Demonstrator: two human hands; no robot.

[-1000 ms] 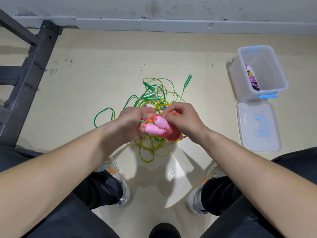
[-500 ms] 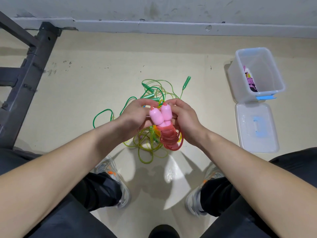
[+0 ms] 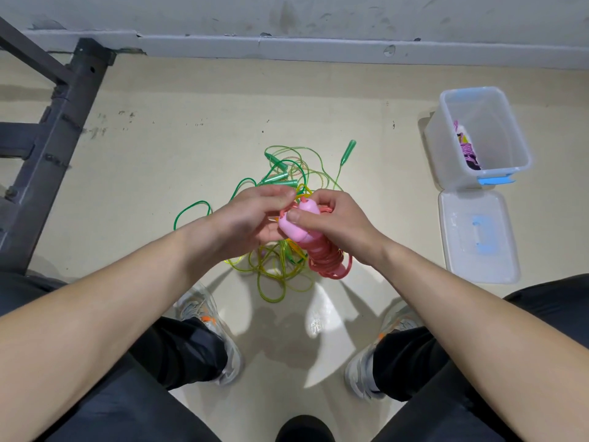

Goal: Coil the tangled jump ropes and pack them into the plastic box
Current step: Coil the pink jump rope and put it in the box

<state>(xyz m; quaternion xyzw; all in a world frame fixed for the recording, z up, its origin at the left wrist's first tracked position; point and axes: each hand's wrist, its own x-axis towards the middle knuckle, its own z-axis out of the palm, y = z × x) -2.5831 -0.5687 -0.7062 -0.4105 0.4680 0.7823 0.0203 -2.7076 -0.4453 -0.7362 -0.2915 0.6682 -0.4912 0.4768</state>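
Observation:
A pink jump rope (image 3: pixel 322 253), coiled into a bundle of red-pink loops, hangs from its two pink handles in front of me. My right hand (image 3: pixel 338 224) grips the handles, thumb across them. My left hand (image 3: pixel 251 218) holds the bundle from the left, fingers curled at the handle tops. Below both hands lies a tangle of green and yellow ropes (image 3: pixel 280 269) with green handles on the floor. The clear plastic box (image 3: pixel 446 138) stands open at the far right, with a coiled purple rope (image 3: pixel 468 153) inside.
The box's lid (image 3: pixel 478 237) with a blue handle lies flat on the floor just in front of the box. A dark metal frame (image 3: pixel 54 122) stands at the left. My shoes (image 3: pixel 210 330) and knees flank the rope pile. A wall runs along the back.
Both hands turned the pink bundle so its handles now tilt to the upper left. The coil hangs lower and to the right, and the right thumb now lies over the handles.

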